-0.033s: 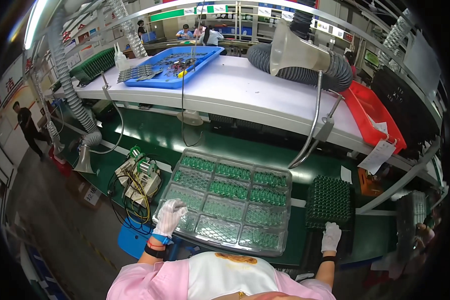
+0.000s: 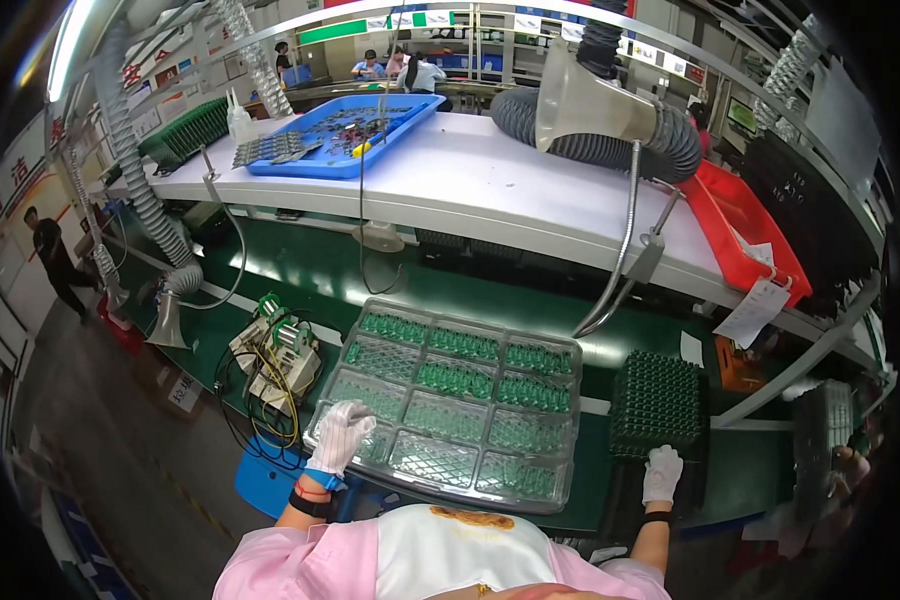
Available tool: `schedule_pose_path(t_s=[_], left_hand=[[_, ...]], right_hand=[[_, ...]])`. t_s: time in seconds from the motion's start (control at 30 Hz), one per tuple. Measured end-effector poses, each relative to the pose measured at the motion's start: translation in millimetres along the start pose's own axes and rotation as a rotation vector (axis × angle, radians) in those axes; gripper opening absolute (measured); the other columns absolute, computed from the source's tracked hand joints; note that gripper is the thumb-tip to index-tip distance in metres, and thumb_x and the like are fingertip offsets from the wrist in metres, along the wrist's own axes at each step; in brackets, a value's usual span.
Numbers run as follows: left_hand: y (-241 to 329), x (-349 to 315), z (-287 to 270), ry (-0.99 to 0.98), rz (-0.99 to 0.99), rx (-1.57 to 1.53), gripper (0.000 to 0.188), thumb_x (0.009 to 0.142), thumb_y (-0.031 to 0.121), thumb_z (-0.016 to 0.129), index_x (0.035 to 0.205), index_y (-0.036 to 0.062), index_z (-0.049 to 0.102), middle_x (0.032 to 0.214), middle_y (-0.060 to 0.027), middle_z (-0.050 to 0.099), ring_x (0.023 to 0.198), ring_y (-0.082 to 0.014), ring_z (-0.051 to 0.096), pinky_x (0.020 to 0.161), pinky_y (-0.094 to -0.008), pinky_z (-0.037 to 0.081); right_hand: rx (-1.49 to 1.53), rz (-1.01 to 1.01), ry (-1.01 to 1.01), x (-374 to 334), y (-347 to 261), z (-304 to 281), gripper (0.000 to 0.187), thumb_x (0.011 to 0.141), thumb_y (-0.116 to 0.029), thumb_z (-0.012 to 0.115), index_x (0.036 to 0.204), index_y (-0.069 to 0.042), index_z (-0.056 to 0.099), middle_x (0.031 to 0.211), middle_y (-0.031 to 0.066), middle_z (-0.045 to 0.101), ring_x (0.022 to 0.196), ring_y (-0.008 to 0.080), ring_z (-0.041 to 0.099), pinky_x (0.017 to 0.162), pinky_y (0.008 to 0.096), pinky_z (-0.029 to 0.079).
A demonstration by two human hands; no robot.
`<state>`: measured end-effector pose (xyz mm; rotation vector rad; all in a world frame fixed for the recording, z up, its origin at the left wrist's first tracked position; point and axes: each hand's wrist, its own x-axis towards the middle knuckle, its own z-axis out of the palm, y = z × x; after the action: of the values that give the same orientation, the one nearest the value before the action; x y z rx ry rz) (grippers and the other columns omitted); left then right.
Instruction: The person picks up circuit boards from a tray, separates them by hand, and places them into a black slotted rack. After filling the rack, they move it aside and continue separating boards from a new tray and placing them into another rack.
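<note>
A clear, compartmented tray lies in front of me, with small green parts in several compartments and nearly bare mesh in others. My left hand, in a white glove, is over the tray's near left corner. Its fingers are curled in, and what they hold, if anything, is not visible. To the right stands a green block-shaped rack with a dense grid of pegs or holes on top. My right hand, also gloved, is at the near edge of this rack with its fingers bent and pressed together; the fingertips are hidden.
Left of the tray sits a small machine with green reels and tangled cables. Above the bench runs a white shelf bearing a blue tray, a funnel-shaped fume hood and a red bin. A person is at far left.
</note>
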<state>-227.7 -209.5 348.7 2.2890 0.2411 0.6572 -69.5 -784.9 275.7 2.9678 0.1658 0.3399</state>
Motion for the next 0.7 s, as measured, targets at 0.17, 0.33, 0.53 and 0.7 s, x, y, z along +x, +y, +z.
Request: schedule_pose_path(t_s=[0.17, 0.33, 0.53, 0.7], left_hand=[[12, 0, 20, -0.07, 0.104, 0.086, 0.028, 0.075, 0.015, 0.071, 0.095, -0.0018, 0.062, 0.094, -0.0159, 0.064, 0.088, -0.0286, 0.063, 0.076, -0.0353, 0.051], [41, 2, 30, -0.217, -0.082, -0.013, 0.038, 0.074, 0.018, 0.073, 0.103, -0.0017, 0.061, 0.097, -0.0158, 0.065, 0.093, -0.0263, 0.063, 0.08, -0.0346, 0.051], [104, 9, 63, -0.472, -0.054, -0.358, 0.059, 0.068, 0.021, 0.079, 0.116, -0.0021, 0.055, 0.108, -0.0148, 0.063, 0.106, -0.0239, 0.059, 0.094, -0.0321, 0.046], [124, 13, 65, -0.445, 0.063, -0.683, 0.05, 0.073, 0.019, 0.075, 0.115, -0.0007, 0.056, 0.108, -0.0152, 0.062, 0.104, -0.024, 0.059, 0.089, -0.0332, 0.047]], right_hand=[[-0.301, -0.093, -0.063, 8, 24, 7, 0.009, 0.07, -0.017, 0.067, 0.066, -0.01, 0.064, 0.082, 0.0085, 0.058, 0.082, 0.0242, 0.058, 0.065, 0.0396, 0.046], [-0.118, -0.076, 0.01, -11, -8, -117, 0.011, 0.065, -0.017, 0.07, 0.064, -0.01, 0.062, 0.075, 0.009, 0.058, 0.074, 0.0268, 0.058, 0.064, 0.0396, 0.045], [1.107, -0.233, 0.289, -6, -115, -197, 0.01, 0.066, -0.003, 0.071, 0.073, -0.004, 0.065, 0.07, 0.0053, 0.06, 0.06, 0.0201, 0.056, 0.056, 0.0334, 0.045], [1.656, -0.044, -0.229, 0, -205, -189, 0.017, 0.072, -0.004, 0.07, 0.088, 0.0, 0.066, 0.083, 0.007, 0.066, 0.065, 0.0154, 0.06, 0.057, 0.0293, 0.048]])
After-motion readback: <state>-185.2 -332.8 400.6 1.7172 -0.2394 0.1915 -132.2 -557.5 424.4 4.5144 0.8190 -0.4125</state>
